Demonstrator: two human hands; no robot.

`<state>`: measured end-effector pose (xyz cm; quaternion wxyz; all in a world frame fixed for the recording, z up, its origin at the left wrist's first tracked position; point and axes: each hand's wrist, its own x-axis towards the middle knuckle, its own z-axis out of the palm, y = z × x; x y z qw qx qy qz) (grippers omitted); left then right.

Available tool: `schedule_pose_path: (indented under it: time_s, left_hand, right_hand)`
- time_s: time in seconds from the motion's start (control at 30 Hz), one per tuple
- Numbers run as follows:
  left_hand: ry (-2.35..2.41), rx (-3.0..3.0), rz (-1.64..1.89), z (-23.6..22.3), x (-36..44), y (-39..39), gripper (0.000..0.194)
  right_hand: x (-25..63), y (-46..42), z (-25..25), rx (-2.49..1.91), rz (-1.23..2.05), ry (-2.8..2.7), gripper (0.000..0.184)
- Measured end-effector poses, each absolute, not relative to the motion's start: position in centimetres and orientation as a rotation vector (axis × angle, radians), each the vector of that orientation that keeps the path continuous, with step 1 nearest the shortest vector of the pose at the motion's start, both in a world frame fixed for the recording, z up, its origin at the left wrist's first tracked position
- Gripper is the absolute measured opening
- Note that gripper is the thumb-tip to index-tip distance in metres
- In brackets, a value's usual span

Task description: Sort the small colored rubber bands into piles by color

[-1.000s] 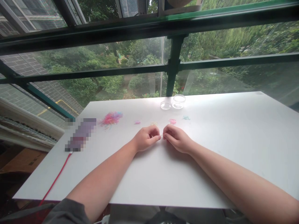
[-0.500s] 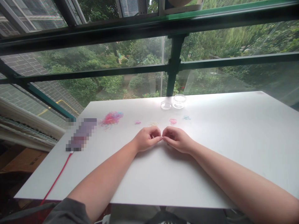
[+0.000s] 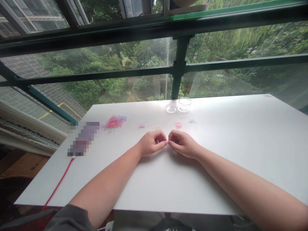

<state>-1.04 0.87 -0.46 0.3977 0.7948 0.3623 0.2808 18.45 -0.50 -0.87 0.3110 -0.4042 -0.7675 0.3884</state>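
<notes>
My left hand [image 3: 151, 142] and my right hand [image 3: 182, 143] rest on the white table [image 3: 240, 144], fingertips pinched and nearly touching each other. Whatever they pinch is too small to make out. Just beyond them lie small clusters of coloured rubber bands: a purple one [image 3: 141, 126], a pale yellow one [image 3: 157, 128], a pink one [image 3: 178, 124] and a teal one [image 3: 192, 121]. A bigger heap of mixed pink bands [image 3: 114, 122] lies further left.
A clear round jar [image 3: 184, 104] and its lid [image 3: 170, 108] stand at the table's far edge by the window. A blurred-out object [image 3: 83, 138] lies at the left with a red cord [image 3: 57, 184] running off the front-left edge.
The hands, a small gap apart with a thin strand stretched between them a second ago, have closed together until the fingertips almost meet.
</notes>
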Motion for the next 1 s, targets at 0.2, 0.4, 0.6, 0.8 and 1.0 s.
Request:
schedule_pose_path:
  time_s: [0.2, 0.4, 0.6, 0.8, 1.0]
  left_hand:
    - [0.958, 2.019, 0.703, -0.56, -1.02, 0.94, 0.016]
    - [0.97, 2.013, 0.67, -0.53, -1.03, 0.92, 0.014]
    - [0.963, 1.965, 0.685, -0.62, -1.02, 0.88, 0.012]
    - [0.957, 1.955, 0.688, -0.79, -0.97, 0.95, 0.011]
    - [0.938, 1.92, 0.689, -0.72, -1.02, 0.93, 0.013]
  right_hand:
    - [18.4, -0.58, -0.8, -1.066, 1.044, -2.013, 0.006]
    - [18.42, -0.53, -0.84, -1.066, 1.067, -2.004, 0.005]
    - [18.42, -0.55, -0.67, -1.06, 1.073, -2.006, 0.006]
    - [18.56, -0.53, -0.63, -1.067, 1.072, -2.024, 0.01]
    - [18.54, -0.46, -0.72, -1.118, 1.108, -2.01, 0.01]
